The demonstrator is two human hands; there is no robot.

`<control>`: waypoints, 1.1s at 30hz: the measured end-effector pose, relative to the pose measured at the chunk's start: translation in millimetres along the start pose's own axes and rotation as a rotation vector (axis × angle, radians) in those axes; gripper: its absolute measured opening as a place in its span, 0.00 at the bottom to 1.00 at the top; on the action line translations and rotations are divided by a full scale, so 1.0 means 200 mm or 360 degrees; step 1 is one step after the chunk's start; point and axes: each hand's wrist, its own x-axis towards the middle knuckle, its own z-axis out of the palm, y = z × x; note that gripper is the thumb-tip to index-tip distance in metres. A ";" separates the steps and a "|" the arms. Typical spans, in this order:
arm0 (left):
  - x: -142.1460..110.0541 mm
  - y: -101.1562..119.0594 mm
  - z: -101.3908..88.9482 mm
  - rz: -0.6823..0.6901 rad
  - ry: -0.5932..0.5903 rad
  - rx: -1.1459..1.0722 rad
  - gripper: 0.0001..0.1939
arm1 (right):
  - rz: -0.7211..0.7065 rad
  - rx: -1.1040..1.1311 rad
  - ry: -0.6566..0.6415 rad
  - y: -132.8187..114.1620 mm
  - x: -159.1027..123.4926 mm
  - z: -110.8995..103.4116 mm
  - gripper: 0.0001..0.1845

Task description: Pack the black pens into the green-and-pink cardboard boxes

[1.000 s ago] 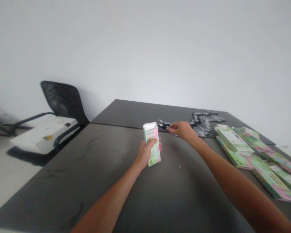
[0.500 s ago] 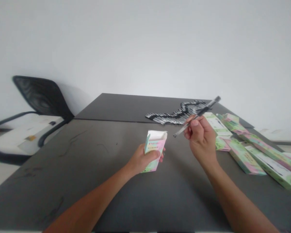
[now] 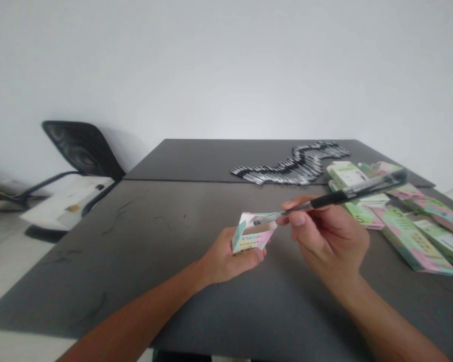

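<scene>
From my remote seat, I see the left hand [image 3: 226,256] clamped around the lower body of a small carton [image 3: 253,232], printed in green and pink, with its open end tilted up toward me. The right hand [image 3: 328,236] pinches a gel pen [image 3: 343,197] between thumb and fingers at its dark grip, holding it nearly level. The pen's tip sits just at the carton's open end; from this angle, I cannot tell whether it touches the rim.

The tight gap is my main worry. A small wobble from either hand could catch the tip on the thin card edge, bending the rim or marking the print. The pinch sits well back from the tip, so the long front section could swing with little movement. If that pinch loosens, the pen could drop onto the table [image 3: 98,266].

Nothing stands between the two hands. A long, winding row of pens [image 3: 283,168] lies toward the far side of the table, and flat boxes [image 3: 411,241] are piled loosely to the right, beneath the pen's raised rear end. Off to the left, beyond the table, are a black chair [image 3: 83,146] and a white panel [image 3: 68,203].
</scene>
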 end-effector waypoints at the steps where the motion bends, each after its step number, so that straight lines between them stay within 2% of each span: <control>1: 0.00 0.00 0.00 0.0007 -0.0009 0.0010 0.15 | -0.0015 -0.0015 -0.0003 0.00 0.00 0.00 0.03; 6: 0.00 0.01 0.03 -0.0046 -0.0026 0.0013 0.13 | -0.0063 -0.0123 -0.0021 -0.02 0.01 0.03 0.02; 9: 0.01 0.01 0.03 -0.0084 -0.0003 -0.0038 0.14 | -0.0056 -0.0110 -0.0032 -0.02 0.01 0.03 0.05; 13: 0.02 0.00 0.03 -0.0120 0.0016 -0.0169 0.15 | 0.0061 0.0035 -0.0030 0.00 0.03 0.03 0.05; 20: 0.04 -0.02 0.03 -0.0139 0.0060 -0.0323 0.18 | 0.0120 0.0308 0.0163 0.00 0.12 0.00 0.12; 22: 0.05 -0.02 0.02 -0.0148 0.0069 -0.0333 0.18 | 0.0207 0.0380 0.0090 0.00 0.15 -0.03 0.13; 27: 0.07 -0.01 -0.02 -0.0111 0.0088 -0.0342 0.19 | 0.0571 0.0495 -0.0262 0.00 0.19 -0.10 0.16; 30: 0.08 -0.01 -0.04 -0.0083 0.0128 -0.0353 0.19 | 0.0671 0.0647 -0.0424 0.02 0.18 -0.12 0.29; 31: 0.08 -0.01 -0.04 -0.0077 0.0140 -0.0354 0.19 | 0.0707 0.0715 -0.0456 0.03 0.18 -0.12 0.30; 33: 0.09 -0.02 -0.06 -0.0066 0.0161 -0.0352 0.18 | 0.0779 0.0844 -0.0480 0.05 0.17 -0.12 0.21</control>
